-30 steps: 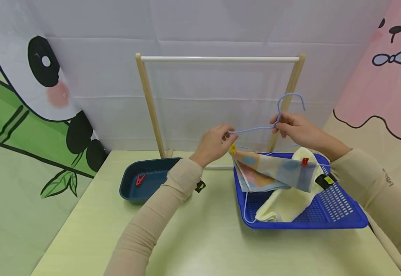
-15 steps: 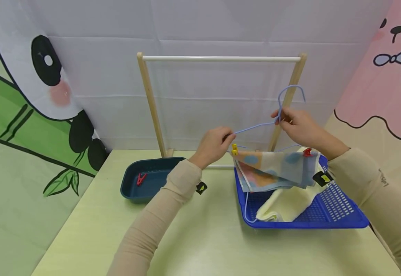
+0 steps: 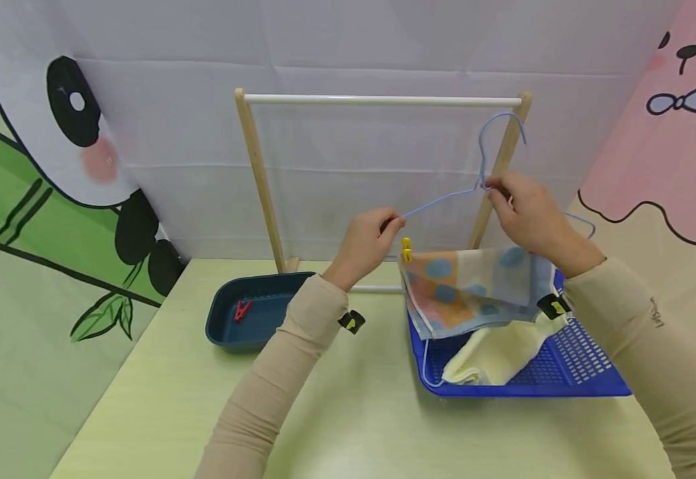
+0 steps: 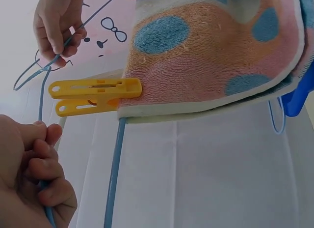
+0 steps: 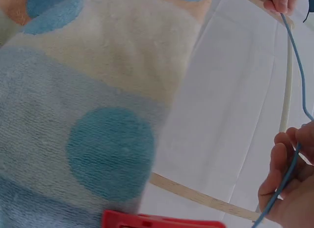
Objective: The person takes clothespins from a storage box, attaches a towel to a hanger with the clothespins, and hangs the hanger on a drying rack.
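My left hand [image 3: 362,243] grips the left shoulder of a blue wire hanger [image 3: 440,201], fingers curled round the wire. Just below the hook, my right hand [image 3: 527,216] pinches the hanger near its neck. From the lower bar hangs a small folded towel [image 3: 474,286] with blue dots on orange, cream and grey. A yellow clothespin [image 4: 93,93] clips the towel's left corner to the bar. At the other end is a red clothespin [image 5: 162,220], mostly hidden behind my right hand in the head view. The hook rises in front of the rack's right post.
A wooden drying rack [image 3: 384,100] with a white top bar stands behind. Under the towel sits a blue basket [image 3: 587,359] holding a pale yellow cloth [image 3: 492,356] and another hanger [image 3: 425,366]. At left, a dark teal tray [image 3: 219,326] holds a red clothespin [image 3: 242,310].
Both hands have raised the hanger, the right one more, so its hook now reaches near the top bar. The dotted towel has swung down and hangs more openly above the basket.
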Action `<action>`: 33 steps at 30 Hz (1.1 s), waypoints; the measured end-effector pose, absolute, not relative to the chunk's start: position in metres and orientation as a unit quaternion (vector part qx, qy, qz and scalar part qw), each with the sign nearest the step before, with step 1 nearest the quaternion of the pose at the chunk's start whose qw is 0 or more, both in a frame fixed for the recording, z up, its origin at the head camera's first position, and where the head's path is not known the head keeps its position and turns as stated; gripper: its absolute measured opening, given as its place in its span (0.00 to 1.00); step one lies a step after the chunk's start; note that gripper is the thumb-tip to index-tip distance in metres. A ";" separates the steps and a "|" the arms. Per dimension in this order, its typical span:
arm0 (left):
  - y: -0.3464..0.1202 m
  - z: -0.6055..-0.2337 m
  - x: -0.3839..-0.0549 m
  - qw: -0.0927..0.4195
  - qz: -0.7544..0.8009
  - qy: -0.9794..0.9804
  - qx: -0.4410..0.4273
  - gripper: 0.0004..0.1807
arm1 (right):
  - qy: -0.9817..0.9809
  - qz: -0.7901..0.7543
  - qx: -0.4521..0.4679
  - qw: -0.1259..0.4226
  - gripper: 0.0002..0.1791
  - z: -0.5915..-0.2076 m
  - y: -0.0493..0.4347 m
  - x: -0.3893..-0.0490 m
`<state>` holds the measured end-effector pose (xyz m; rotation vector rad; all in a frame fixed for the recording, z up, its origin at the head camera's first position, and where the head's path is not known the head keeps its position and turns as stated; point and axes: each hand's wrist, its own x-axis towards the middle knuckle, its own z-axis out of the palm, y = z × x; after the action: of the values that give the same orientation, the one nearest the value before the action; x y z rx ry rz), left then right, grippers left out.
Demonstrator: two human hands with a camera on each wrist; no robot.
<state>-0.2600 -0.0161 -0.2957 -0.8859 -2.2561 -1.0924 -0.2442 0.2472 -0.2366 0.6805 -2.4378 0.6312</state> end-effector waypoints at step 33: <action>-0.067 -0.249 -0.240 0.320 -0.386 -0.814 -0.292 0.10 | -0.864 0.257 0.258 0.348 0.16 -0.227 0.220 -0.261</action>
<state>-0.2402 -0.0669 -0.2486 -0.7680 -2.1409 -1.0157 -0.2612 0.2203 -0.2271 0.6690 -2.2403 0.6665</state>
